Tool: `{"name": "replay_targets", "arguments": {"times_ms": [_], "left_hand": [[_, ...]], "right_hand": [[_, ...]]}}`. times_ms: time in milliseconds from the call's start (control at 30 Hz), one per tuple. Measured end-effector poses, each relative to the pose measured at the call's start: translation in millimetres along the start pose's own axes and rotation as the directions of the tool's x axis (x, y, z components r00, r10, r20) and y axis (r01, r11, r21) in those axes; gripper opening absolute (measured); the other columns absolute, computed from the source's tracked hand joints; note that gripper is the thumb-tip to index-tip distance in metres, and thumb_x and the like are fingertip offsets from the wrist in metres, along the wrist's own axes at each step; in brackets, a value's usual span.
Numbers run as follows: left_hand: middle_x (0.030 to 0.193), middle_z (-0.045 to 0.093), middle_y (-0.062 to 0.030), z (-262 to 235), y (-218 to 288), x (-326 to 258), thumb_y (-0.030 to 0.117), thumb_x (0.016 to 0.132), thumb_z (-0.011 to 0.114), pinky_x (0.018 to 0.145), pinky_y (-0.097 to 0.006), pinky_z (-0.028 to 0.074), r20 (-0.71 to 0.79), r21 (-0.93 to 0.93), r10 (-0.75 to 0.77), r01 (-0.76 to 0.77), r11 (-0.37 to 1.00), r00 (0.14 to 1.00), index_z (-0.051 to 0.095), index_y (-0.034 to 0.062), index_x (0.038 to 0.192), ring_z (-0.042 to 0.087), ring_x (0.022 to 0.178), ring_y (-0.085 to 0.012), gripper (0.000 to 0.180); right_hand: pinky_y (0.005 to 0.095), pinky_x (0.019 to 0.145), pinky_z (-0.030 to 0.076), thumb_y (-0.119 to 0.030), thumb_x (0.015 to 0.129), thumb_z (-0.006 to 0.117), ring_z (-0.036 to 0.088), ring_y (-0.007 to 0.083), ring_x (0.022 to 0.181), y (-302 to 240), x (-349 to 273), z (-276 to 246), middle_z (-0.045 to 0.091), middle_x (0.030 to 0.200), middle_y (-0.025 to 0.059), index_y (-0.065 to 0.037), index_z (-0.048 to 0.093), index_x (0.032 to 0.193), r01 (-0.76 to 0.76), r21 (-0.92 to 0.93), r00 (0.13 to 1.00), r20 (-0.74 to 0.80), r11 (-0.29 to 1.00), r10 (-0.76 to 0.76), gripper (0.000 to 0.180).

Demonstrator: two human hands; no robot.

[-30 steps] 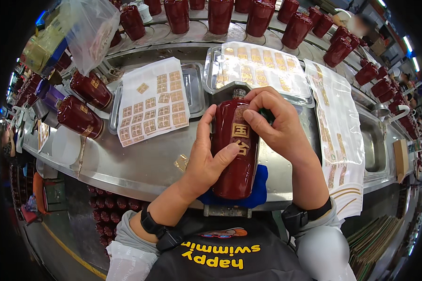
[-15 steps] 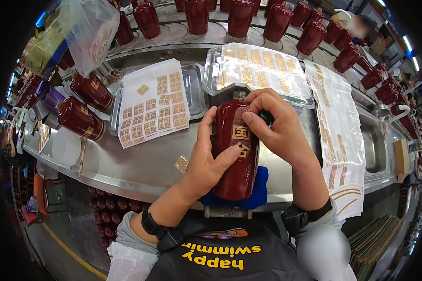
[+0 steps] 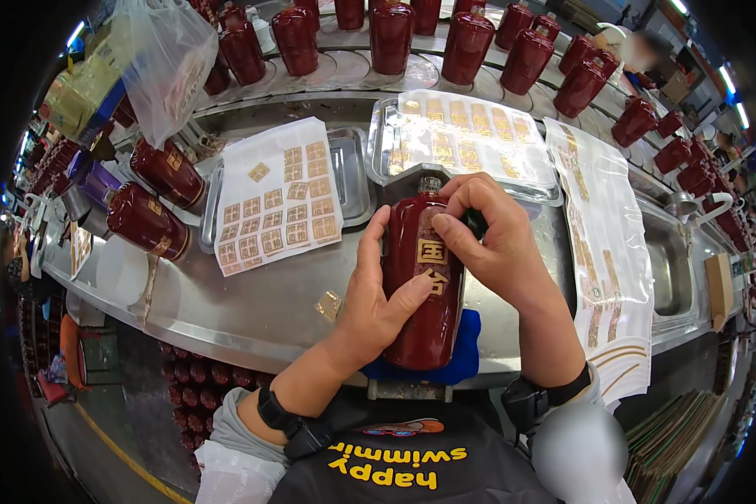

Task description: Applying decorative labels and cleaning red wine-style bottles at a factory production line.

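- Fingers (image 3: 454,239) of right hand (image 3: 496,244) pinch/press at upper front of dark red bottle (image 3: 420,294), right by its gold label squares; whether a loose sticker sits under the tips – can't tell.
- Left hand (image 3: 378,302) wraps bottle from the left side, thumb laid across the front lower down, clenched firm on it.
- Bottle lies neck pointing far, base near, resting on a blue pad (image 3: 466,349) at the near edge of the counter, between both hands.
- To do it well, I'd say: keep left grip steady so bottle can't roll, press w/ fingertip from centre outward, line up square w/ the one below.
- Just left: sticker sheet (image 3: 277,197) in a metal tray (image 3: 357,172); far side, a 2nd tray (image 3: 382,134) w/ more stickers; right, long backing strip (image 3: 601,244).
- One loose gold sticker (image 3: 329,304) on steel counter (image 3: 235,294), near-left of bottle.
- Far off: row of red bottles (image 3: 466,42) on a conveyor, two more lying left (image 3: 147,220); plastic bag (image 3: 164,59) far left. Workshop, crowded.
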State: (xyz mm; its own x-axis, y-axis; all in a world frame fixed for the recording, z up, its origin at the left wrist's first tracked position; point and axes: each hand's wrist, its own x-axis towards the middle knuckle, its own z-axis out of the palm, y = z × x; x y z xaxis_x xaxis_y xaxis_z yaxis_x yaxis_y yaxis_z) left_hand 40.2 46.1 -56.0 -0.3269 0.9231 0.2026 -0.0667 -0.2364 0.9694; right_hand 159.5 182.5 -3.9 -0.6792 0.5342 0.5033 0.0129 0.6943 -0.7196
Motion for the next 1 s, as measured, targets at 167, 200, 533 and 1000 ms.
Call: {"name": "replay_targets", "arguments": {"times_ms": [167,200,533,1000], "left_hand": [[0.141,0.037,-0.0209,-0.3,1.2,0.8,0.021,0.088,0.064,0.108,-0.035,0.033,0.002,0.029,0.002,-0.002,1.000,1.000,0.013,-0.0055,0.146,0.043,0.128,-0.0250,0.081],[0.141,0.037,-0.0210,0.5,1.4,0.6,0.021,0.088,0.064,0.108,-0.035,0.033,0.001,0.017,-0.003,0.003,1.000,1.000,0.014,-0.0055,0.146,0.043,0.128,-0.0250,0.081],[0.132,0.045,-0.0158,-4.2,13.6,11.5,0.021,0.094,0.059,0.099,-0.032,0.042,-0.048,-0.188,-0.044,0.034,0.982,0.998,0.024,-0.0029,0.141,0.050,0.116,-0.0186,0.062],[0.109,0.058,-0.0106,-6.4,7.9,49.1,0.016,0.093,0.060,0.086,-0.027,0.048,0.014,-0.240,-0.132,0.132,0.962,0.991,0.044,-0.0005,0.122,0.056,0.098,-0.0117,0.037]], "right_hand": [[0.0362,0.074,0.046,-0.007,0.083,0.067,0.056,0.0280,0.081,1.0,-0.6,1.8,0.058,0.084,0.0123,-0.001,0.054,0.081,-0.040,-0.003,0.999,-0.024,0.999,0.040,0.014],[0.0362,0.074,0.046,-0.007,0.083,0.067,0.056,0.0280,0.081,1.6,-1.3,1.5,0.058,0.084,0.0123,-0.001,0.054,0.081,-0.038,-0.003,0.999,-0.026,0.999,0.038,0.014],[0.0334,0.084,0.046,-0.019,0.094,0.059,0.060,0.0268,0.094,-1.0,-19.2,-0.5,0.061,0.101,0.0157,0.002,0.058,0.108,-0.304,0.117,0.947,-0.073,0.945,0.314,0.024],[0.0330,0.084,0.048,-0.025,0.088,0.068,0.061,0.0232,0.092,7.2,-21.2,11.2,0.062,0.100,0.0144,0.001,0.059,0.109,-0.368,0.249,0.916,-0.069,0.896,0.396,0.035]]}}
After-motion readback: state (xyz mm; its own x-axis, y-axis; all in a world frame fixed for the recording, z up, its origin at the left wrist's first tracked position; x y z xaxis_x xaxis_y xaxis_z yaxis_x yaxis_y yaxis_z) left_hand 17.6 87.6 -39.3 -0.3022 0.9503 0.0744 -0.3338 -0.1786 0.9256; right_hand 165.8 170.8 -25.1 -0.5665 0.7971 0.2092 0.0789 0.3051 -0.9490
